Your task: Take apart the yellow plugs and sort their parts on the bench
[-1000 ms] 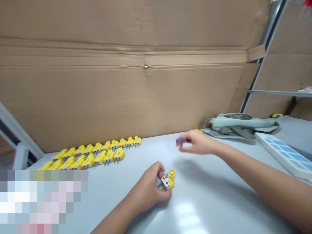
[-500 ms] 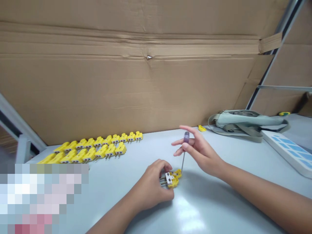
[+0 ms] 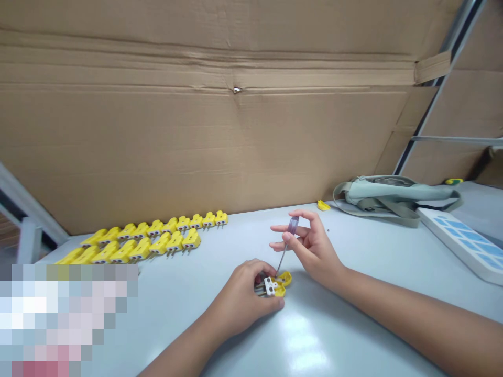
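Screwdriver (image 3: 293, 225) leans over the open plug (image 3: 280, 289)

The left hand (image 3: 245, 293) grips the open plug, thumb near, fingers far. The right hand (image 3: 317, 256) pinches the screwdriver by its handle, other fingers spread. From the right hand, the open plug lies down and left; its long axis runs out of the left palm, rightward, and the shaft slants to its far edge. Whether the tip touches, I can't quite tell. A pale tabletop (image 3: 243, 235) beneath, two rows of yellow plugs (image 3: 142, 247) off left, a grey-green bag (image 3: 387, 193) back right, a cardboard wall (image 3: 236, 157) behind.
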`<action>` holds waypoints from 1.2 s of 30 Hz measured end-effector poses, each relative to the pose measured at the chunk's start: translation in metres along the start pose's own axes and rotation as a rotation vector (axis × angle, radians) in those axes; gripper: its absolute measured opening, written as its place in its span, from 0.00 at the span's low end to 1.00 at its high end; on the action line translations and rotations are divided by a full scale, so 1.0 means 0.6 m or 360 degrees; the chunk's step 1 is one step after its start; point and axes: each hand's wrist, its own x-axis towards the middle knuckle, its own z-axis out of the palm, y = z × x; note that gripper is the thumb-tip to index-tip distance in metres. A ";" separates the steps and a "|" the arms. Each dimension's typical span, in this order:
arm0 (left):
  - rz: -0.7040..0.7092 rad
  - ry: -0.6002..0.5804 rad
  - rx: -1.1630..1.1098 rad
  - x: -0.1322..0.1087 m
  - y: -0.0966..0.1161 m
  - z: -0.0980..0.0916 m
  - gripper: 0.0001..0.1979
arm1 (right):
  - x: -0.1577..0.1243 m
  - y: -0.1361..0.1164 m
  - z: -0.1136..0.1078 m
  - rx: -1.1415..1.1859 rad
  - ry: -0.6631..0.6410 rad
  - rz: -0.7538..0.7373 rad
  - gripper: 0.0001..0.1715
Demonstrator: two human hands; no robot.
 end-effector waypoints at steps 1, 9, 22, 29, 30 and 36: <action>-0.0004 -0.0002 -0.0004 0.000 0.000 0.000 0.15 | 0.000 0.002 0.000 0.0005 -0.0006 0.0004 0.19; -0.0021 -0.0012 -0.0032 0.003 -0.001 0.000 0.16 | 0.024 -0.026 0.005 -0.0353 0.0039 -0.0250 0.16; -0.0010 -0.0049 0.0007 0.008 -0.005 -0.003 0.18 | 0.048 -0.058 0.013 -0.0050 -0.0102 0.0235 0.16; -0.0021 -0.0091 0.0023 0.007 0.008 -0.009 0.16 | 0.050 -0.053 0.007 0.0124 -0.0584 0.0229 0.20; -0.0024 -0.0094 0.0027 0.007 0.009 -0.009 0.16 | 0.049 -0.050 0.008 0.0168 -0.0603 0.0223 0.20; -0.0044 -0.0021 0.0099 0.007 0.011 -0.007 0.14 | 0.030 -0.043 0.020 0.0379 -0.0510 0.0260 0.19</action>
